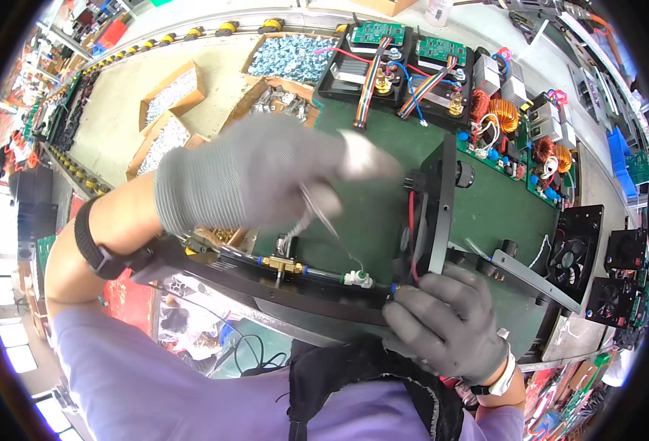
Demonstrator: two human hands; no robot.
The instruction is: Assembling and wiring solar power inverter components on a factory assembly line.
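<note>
My left hand [266,169] wears a grey glove and hovers over the left part of the green work surface. Its fingers look curled together, with a pale fingertip smeared by motion near an upright black panel [439,213]; what they hold is hidden. A thin clear strand hangs below the hand toward a white fitting [357,278]. That fitting lies in line with a brass valve [282,264] along the near black metal frame [280,300]. My gloved right hand [449,323] is closed round the panel's lower end. The panel carries a round black knob [465,174] and a red wire [413,235].
Cardboard boxes of screws [291,59] and small metal clips [284,103] stand at the far left. Black housings with green circuit boards [378,33] and ribbon cables sit at the back. Boards with copper coils [504,115] and black fans [571,253] line the right side.
</note>
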